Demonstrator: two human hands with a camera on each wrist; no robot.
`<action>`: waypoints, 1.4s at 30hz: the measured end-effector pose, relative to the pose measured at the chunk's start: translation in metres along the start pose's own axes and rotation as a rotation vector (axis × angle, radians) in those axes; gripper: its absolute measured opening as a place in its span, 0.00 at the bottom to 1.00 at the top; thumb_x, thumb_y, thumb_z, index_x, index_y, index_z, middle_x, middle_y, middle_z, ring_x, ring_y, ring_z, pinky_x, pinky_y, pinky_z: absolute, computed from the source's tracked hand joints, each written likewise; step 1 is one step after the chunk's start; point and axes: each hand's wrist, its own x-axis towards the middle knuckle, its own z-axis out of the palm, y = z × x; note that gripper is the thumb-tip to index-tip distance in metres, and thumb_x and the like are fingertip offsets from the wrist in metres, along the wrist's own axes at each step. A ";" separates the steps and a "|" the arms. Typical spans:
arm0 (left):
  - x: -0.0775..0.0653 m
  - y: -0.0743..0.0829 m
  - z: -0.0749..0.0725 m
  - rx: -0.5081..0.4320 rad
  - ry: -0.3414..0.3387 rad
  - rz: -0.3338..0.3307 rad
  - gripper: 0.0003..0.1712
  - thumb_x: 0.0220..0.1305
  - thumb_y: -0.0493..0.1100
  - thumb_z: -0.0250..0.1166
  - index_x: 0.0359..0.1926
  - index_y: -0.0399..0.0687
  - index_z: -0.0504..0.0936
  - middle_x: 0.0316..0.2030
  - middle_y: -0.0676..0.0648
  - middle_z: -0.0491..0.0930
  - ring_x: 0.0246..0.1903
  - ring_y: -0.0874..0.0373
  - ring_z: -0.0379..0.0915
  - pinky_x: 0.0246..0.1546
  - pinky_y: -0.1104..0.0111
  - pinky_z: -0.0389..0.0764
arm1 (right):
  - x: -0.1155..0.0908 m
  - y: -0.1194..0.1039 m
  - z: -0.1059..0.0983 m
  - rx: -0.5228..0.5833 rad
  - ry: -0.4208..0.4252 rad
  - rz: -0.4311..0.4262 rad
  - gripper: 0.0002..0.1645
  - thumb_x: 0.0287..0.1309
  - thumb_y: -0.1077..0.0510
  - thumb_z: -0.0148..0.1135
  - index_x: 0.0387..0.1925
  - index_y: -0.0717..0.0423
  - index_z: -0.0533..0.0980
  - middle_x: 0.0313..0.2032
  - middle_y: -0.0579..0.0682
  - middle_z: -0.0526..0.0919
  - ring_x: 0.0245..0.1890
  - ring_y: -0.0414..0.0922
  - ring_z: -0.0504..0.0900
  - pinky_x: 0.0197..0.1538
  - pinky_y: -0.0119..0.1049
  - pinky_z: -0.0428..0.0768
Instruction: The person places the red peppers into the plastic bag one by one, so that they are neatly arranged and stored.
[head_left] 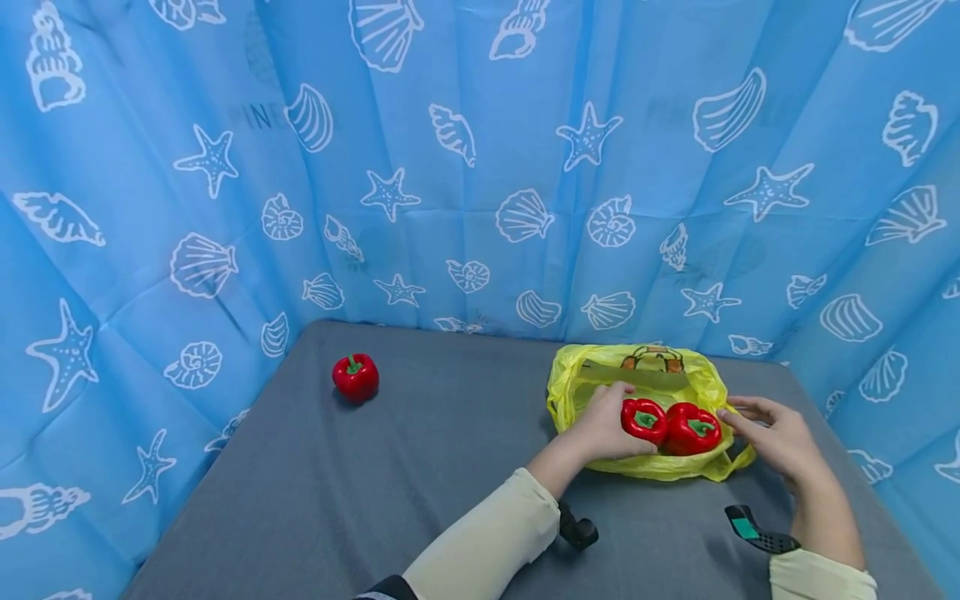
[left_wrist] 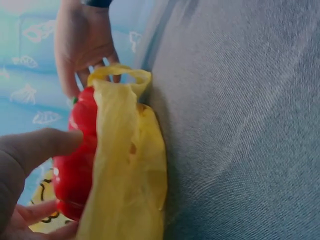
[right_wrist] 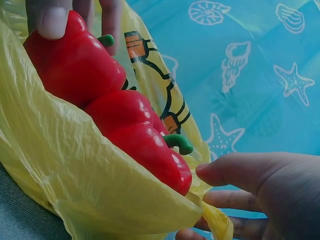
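In the head view, a yellow plastic bag [head_left: 637, 467] lies with its mouth open, holding two red bell peppers. My left hand [head_left: 603, 425] grips the left bell pepper [head_left: 643, 420], thumb on its near side and fingers around the back. The other bell pepper [right_wrist: 145, 145] sits against it, green stem outward, at the bag's right end. My right hand [head_left: 780, 433] holds the bag's right edge, its thumb at the rim and some fingers behind the yellow handle [right_wrist: 220, 220]. The pepper undersides are hidden by the bag.
A third red bell pepper [head_left: 356, 378] stands alone toward the back left of the grey-covered table [head_left: 450, 417]. A blue curtain [head_left: 465, 208] with white shells and starfish hangs along the table's back and sides. Black straps [head_left: 761, 531] hang near both wrists.
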 end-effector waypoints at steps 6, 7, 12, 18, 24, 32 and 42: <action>-0.008 0.007 -0.004 0.030 0.048 -0.043 0.45 0.52 0.49 0.83 0.69 0.52 0.71 0.56 0.56 0.78 0.54 0.67 0.73 0.41 0.73 0.85 | 0.000 0.000 -0.002 0.002 -0.004 -0.008 0.46 0.78 0.36 0.53 0.72 0.74 0.66 0.63 0.78 0.74 0.52 0.65 0.83 0.40 0.35 0.82; -0.008 0.007 -0.004 0.031 0.054 -0.048 0.44 0.53 0.49 0.83 0.68 0.52 0.72 0.55 0.56 0.78 0.54 0.67 0.73 0.41 0.73 0.85 | 0.000 0.000 -0.002 0.003 -0.005 -0.010 0.46 0.78 0.36 0.53 0.72 0.74 0.66 0.62 0.78 0.75 0.52 0.65 0.84 0.41 0.35 0.82; -0.009 0.006 -0.002 0.031 0.068 -0.049 0.38 0.54 0.48 0.82 0.64 0.54 0.74 0.53 0.56 0.79 0.51 0.68 0.74 0.41 0.74 0.85 | 0.000 0.001 -0.001 0.003 -0.008 -0.008 0.46 0.78 0.36 0.53 0.72 0.74 0.65 0.64 0.79 0.73 0.54 0.67 0.83 0.43 0.39 0.84; -0.005 0.003 0.000 0.009 0.056 -0.027 0.35 0.58 0.48 0.81 0.63 0.53 0.75 0.52 0.57 0.80 0.51 0.68 0.74 0.41 0.75 0.84 | 0.000 0.000 -0.002 0.003 -0.008 0.001 0.47 0.78 0.35 0.53 0.73 0.74 0.65 0.65 0.79 0.72 0.54 0.67 0.83 0.46 0.45 0.86; -0.005 0.002 0.001 0.021 0.051 -0.014 0.34 0.60 0.49 0.79 0.64 0.53 0.75 0.53 0.57 0.79 0.51 0.68 0.74 0.43 0.74 0.84 | -0.001 -0.001 -0.001 -0.001 -0.004 -0.012 0.46 0.78 0.36 0.53 0.72 0.74 0.65 0.63 0.78 0.74 0.52 0.64 0.84 0.42 0.39 0.84; -0.011 0.005 -0.007 0.048 0.031 0.006 0.37 0.60 0.53 0.78 0.67 0.54 0.74 0.55 0.55 0.77 0.52 0.68 0.72 0.43 0.74 0.84 | -0.001 -0.001 -0.002 0.005 -0.013 -0.020 0.45 0.79 0.37 0.53 0.72 0.74 0.65 0.62 0.77 0.76 0.48 0.56 0.86 0.41 0.35 0.83; -0.039 0.006 -0.042 -0.032 -0.055 0.163 0.39 0.67 0.57 0.73 0.74 0.54 0.71 0.67 0.50 0.74 0.63 0.57 0.75 0.57 0.71 0.84 | -0.003 -0.002 -0.003 0.015 -0.013 -0.026 0.45 0.79 0.37 0.52 0.72 0.74 0.65 0.60 0.77 0.77 0.47 0.57 0.88 0.41 0.35 0.83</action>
